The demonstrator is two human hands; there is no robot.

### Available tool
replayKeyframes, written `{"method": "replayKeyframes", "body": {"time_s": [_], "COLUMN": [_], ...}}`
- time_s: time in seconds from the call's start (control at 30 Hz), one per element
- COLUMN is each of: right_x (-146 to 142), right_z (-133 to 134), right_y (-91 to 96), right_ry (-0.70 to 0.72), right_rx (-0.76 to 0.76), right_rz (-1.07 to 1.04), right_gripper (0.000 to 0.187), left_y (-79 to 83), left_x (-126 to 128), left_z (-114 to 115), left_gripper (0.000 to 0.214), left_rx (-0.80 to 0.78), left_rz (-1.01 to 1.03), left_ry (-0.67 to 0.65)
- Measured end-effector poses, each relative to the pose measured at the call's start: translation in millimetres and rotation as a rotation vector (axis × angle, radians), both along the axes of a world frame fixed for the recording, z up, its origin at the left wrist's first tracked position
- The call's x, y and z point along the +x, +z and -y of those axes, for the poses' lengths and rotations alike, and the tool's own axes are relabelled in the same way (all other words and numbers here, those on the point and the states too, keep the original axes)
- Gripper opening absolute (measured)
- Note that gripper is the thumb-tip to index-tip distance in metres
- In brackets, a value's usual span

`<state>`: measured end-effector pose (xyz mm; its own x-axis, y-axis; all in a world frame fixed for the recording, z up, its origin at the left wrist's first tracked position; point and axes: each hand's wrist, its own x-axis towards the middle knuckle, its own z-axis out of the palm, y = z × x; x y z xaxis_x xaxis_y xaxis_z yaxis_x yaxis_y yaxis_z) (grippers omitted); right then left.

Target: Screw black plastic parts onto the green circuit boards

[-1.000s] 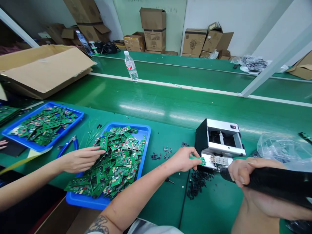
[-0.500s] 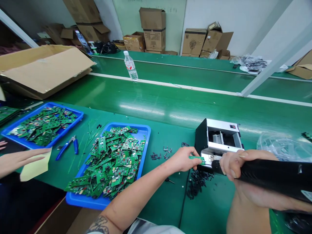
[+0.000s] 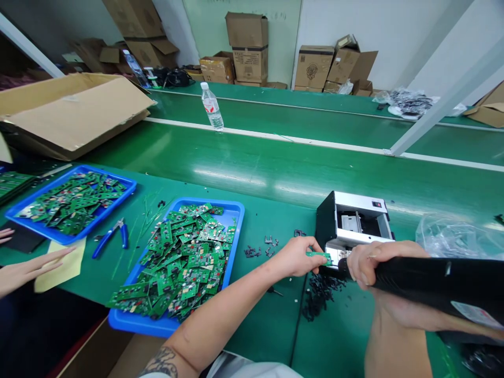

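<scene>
My left hand (image 3: 293, 257) is shut on a small green circuit board (image 3: 318, 256), holding it at the front of a silver-and-black benchtop machine (image 3: 354, 223). Just right of the board, my right hand (image 3: 378, 262) grips a thick black handheld tool (image 3: 433, 283). The tool's narrow end sits at the machine's front, hiding the lower part of the machine. A full blue tray (image 3: 134, 323) of green circuit boards lies to the left of my left forearm.
A second blue tray (image 3: 39, 228) of boards, blue-handled pliers (image 3: 112, 239), and a co-worker's hand (image 3: 31, 273) on yellow paper (image 3: 65, 265) are at left. Black plastic pieces (image 3: 318, 296) lie below the machine, and a clear plastic bag (image 3: 452, 236) lies right.
My right hand and the black tool have moved left, closer to the machine. The co-worker's hand has gone from the tray to the yellow paper at far left.
</scene>
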<state>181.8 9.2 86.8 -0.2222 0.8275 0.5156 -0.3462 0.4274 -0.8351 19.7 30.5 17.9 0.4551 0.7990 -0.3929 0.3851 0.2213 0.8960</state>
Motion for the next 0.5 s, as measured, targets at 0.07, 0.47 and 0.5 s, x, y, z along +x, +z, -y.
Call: {"method": "replayKeyframes", "body": {"time_s": [0.07, 0.47, 0.5], "right_x": [0.6, 2.6, 7.3], "right_z": [-0.3, 0.2, 0.9], "right_y": [-1.4, -4.0, -5.4], "right_ry": [0.022, -0.030, -0.065], "right_rx": [-0.004, -0.015, -0.048], "right_rz": [0.013, -0.009, -0.013], "right_gripper": [0.049, 0.060, 0.068], "left_y": [0.3, -5.9, -6.5], "left_x": [0.1, 0.3, 0.0], "left_z": [0.2, 0.9, 0.7], "left_gripper": [0.025, 0.024, 0.025], "left_rx": [0.000, 0.012, -0.001], "left_rz": [-0.001, 0.006, 0.007], "left_ry": [0.000, 0.011, 0.009]}}
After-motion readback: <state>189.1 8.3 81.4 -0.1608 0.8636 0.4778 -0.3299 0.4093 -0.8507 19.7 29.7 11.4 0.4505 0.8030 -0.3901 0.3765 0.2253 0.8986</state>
